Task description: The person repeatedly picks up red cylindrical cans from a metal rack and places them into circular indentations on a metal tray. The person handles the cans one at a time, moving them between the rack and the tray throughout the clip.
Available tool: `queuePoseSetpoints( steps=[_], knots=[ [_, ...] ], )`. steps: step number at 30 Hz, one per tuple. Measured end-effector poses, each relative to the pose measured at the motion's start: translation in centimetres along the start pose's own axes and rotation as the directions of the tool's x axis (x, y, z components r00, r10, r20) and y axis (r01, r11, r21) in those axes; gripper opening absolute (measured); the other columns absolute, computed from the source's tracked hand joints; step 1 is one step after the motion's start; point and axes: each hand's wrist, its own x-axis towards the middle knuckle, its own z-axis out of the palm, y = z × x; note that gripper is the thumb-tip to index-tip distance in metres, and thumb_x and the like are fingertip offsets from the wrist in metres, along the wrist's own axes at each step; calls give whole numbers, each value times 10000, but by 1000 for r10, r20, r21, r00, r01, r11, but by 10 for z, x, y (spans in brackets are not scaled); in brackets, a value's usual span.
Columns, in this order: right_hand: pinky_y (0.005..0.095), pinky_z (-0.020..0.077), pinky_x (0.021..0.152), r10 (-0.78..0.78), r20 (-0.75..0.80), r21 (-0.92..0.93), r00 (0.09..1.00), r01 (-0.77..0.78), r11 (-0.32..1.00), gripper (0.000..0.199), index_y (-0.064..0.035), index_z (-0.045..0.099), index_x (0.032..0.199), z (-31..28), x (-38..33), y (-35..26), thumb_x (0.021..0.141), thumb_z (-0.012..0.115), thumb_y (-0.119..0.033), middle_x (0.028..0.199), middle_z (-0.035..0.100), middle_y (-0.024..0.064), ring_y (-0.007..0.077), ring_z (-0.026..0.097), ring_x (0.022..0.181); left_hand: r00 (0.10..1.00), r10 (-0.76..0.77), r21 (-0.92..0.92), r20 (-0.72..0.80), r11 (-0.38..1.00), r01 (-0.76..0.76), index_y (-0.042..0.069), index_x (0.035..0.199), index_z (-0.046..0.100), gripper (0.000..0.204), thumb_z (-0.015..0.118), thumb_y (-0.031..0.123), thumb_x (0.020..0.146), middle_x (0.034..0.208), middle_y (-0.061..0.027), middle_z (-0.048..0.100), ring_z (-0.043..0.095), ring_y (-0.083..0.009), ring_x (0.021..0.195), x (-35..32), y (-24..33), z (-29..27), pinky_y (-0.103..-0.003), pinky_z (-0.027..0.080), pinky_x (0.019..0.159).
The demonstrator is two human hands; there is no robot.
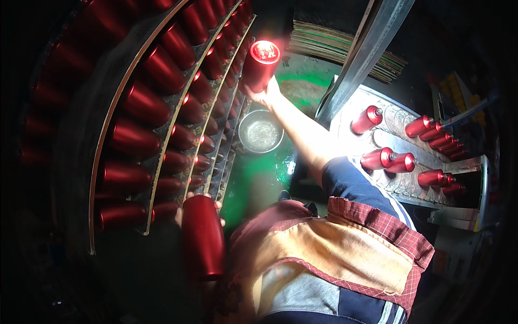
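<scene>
My right hand (268,95) reaches far forward and grips a red metal can (261,66) from below, holding it upright beside the top of the rack (162,156). My left hand (183,213) is low at the left, fingers wrapped around a second red can (202,237) just below the rack's lower end. The rack holds several rows of the same red cans (145,105) lying between thin curved strips. Most of my left hand is hidden behind its can.
A round metal bowl (260,131) sits on the green floor (253,178) by the rack. On the right, a shiny metal table (350,116) carries several red bottles (377,159) lying down. A metal bar (361,59) and stacked boards (345,46) lie farther ahead.
</scene>
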Motion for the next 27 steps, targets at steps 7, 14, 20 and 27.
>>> queuePoseSetpoints(
  steps=[7, 14, 20, 27],
  knots=[
    [501, 558, 862, 92, 53, 148, 994, -99, 984, 638, -40, 564, 1154, 16, -55, 3, 851, 636, -597, 1059, 632, 213, 366, 629, 954, 979, 5, -343, -205, 936, -76, 80, 1330, 549, 517, 582, 343, 886, 1379, -178, 488, 395, -456, 1284, 157, 20, -150, -645, 500, 876],
    [412, 578, 813, -393, 200, -233, 898, 433, 871, 563, -43, 597, 1170, -27, -239, -6, 920, 551, -545, 1076, 659, 214, 334, 647, 983, 838, -365, -518, -406, 847, 117, 83, 1426, 462, 590, 504, 367, 910, 1459, -186, 457, 422, -495, 1318, 333, 74, -264, -666, 470, 946],
    [326, 615, 664, -572, 447, -112, 687, 678, 727, 537, -34, 621, 1186, -49, -378, 44, 973, 480, -506, 1123, 656, 218, 339, 670, 975, 727, -574, 266, -377, 684, 679, 82, 1401, 479, 567, 514, 372, 915, 1419, -177, 484, 450, -474, 1284, 382, -58, -237, -644, 481, 939],
    [384, 576, 858, -857, 511, -610, 71, 732, -303, 674, -94, 441, 1365, -32, -554, 103, 793, 777, 24, 1200, 618, 179, 280, 655, 1029, 682, -600, 620, -418, 361, 697, 81, 1372, 498, 541, 525, 377, 920, 1373, -167, 515, 482, -449, 1245, 330, -203, -119, -619, 493, 931]
  ],
)
